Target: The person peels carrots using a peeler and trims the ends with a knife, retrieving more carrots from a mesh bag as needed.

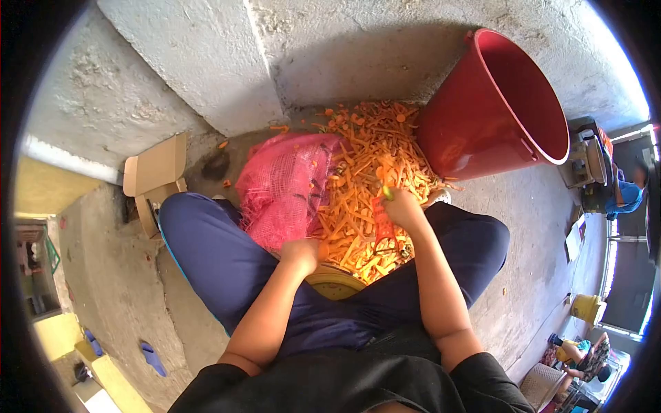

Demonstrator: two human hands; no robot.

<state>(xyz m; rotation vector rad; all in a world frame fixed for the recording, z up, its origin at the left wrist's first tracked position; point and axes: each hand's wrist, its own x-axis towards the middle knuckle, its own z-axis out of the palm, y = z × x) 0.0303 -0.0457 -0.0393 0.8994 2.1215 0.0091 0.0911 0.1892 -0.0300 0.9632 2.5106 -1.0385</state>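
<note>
My left hand [300, 256] is closed around an orange carrot [322, 250], whose end shows past the fingers. My right hand [405, 208] grips a peeler [383, 219] with a green handle end, a red-orange body and a dark blade frame pointing down toward me. A large heap of orange carrot peels [372, 162] spreads in front of both hands. Between my legs is a yellow tub [333, 283], partly hidden by peels and my forearms. A pink mesh sack [288, 182] lies just beyond my left hand.
A tall red bucket [458, 124] leans at the right of the heap, near the wall. An open cardboard box [155, 168] stands at left. Blue slippers [153, 358] lie on the concrete floor. At far right are a yellow bucket [587, 309] and other people [591, 354].
</note>
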